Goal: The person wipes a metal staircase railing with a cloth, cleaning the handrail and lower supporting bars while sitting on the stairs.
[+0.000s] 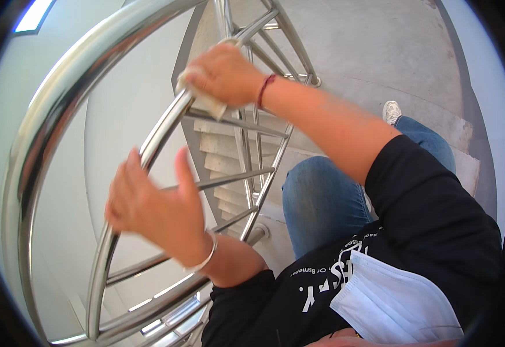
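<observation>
A stainless steel stair railing curves through the left half of the view, its thick handrail (pixel 57 95) outermost. My right hand (pixel 224 76), blurred and with a dark red cord at the wrist, grips a pale cloth (pixel 211 104) wrapped against the thinner upper rail (pixel 165 126). Lower down that same rail is my left hand (pixel 148 195), with a light bangle on its wrist. Its thumb stands apart from the fingers, which lie over the rail; nothing is seen held in it, though its palm side is hidden.
Thin steel crossbars (pixel 235 178) join the rail to another bar. Concrete steps (pixel 222 162) descend beyond the railing. A concrete landing (pixel 365 39) lies at the top, beside a pale wall (pixel 486 56). My jeans-clad knee (pixel 322 195) is bent close to the railing.
</observation>
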`<state>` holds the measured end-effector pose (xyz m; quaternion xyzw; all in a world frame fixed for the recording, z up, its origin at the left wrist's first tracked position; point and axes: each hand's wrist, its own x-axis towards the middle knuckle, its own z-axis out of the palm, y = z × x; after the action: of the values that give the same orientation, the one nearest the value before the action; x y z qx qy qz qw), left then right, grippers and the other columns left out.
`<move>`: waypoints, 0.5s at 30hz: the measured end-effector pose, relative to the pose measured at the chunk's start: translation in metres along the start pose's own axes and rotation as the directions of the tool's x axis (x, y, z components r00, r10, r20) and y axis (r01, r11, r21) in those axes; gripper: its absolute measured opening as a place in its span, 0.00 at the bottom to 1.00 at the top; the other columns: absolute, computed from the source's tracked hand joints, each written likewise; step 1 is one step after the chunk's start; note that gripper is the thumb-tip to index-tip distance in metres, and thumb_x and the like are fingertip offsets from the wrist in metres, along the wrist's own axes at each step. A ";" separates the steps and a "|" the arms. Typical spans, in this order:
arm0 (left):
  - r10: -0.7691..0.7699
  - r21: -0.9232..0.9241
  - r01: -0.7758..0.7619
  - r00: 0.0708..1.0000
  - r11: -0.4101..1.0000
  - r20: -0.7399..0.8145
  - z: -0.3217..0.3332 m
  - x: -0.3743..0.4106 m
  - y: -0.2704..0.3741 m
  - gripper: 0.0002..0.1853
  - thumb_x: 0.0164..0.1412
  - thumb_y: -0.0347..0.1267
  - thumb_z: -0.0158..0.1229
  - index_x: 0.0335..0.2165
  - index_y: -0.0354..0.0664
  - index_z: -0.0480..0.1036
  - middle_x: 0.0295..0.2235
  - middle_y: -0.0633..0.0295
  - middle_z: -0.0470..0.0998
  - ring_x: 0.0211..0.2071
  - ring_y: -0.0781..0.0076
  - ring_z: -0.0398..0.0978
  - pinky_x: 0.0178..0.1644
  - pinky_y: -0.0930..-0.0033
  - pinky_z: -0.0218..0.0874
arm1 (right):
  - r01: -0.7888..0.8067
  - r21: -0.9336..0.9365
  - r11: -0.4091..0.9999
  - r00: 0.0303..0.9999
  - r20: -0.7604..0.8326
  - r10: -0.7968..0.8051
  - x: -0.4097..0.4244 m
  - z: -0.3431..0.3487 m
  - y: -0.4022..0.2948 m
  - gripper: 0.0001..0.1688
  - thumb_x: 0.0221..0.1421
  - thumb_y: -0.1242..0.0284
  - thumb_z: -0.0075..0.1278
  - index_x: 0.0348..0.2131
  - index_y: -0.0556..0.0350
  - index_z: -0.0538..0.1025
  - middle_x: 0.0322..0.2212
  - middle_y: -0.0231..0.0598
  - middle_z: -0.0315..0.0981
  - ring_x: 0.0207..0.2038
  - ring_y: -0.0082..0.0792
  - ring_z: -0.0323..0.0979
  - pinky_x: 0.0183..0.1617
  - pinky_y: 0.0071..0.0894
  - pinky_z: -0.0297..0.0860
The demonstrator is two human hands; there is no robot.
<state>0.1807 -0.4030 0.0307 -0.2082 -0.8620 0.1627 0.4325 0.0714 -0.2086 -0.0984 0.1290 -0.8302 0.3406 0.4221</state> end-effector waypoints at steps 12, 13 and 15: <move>0.126 -0.168 -0.072 0.932 0.983 0.340 0.085 0.061 0.120 0.32 0.47 0.54 0.66 0.41 0.41 0.74 0.36 0.56 0.78 0.43 0.57 0.73 0.55 0.55 0.52 | -0.362 0.103 0.927 0.931 -0.017 0.365 -0.002 -0.004 0.074 0.31 0.67 0.49 0.29 0.41 0.44 0.80 0.38 0.43 0.78 0.49 0.47 0.71 0.61 0.50 0.51; 0.120 -0.191 -0.074 0.963 0.979 0.242 0.090 0.058 0.123 0.31 0.47 0.52 0.66 0.41 0.41 0.73 0.34 0.57 0.77 0.42 0.57 0.73 0.55 0.55 0.51 | -0.380 0.086 0.921 0.925 0.032 0.379 -0.001 -0.006 0.075 0.31 0.67 0.49 0.29 0.41 0.44 0.81 0.38 0.42 0.78 0.49 0.46 0.70 0.61 0.50 0.51; 0.086 -0.228 -0.075 0.995 0.971 0.040 0.102 0.046 0.121 0.29 0.47 0.50 0.66 0.41 0.40 0.73 0.32 0.59 0.76 0.40 0.59 0.71 0.57 0.55 0.50 | -0.408 0.052 0.911 0.907 0.134 0.399 0.002 -0.011 0.073 0.30 0.67 0.50 0.30 0.41 0.43 0.81 0.38 0.40 0.79 0.49 0.45 0.70 0.60 0.51 0.52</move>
<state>0.0991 -0.2858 -0.0526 -0.2867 -0.8762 0.0860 0.3777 0.0407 -0.1477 -0.1258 -0.0086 -0.8486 0.4447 0.2864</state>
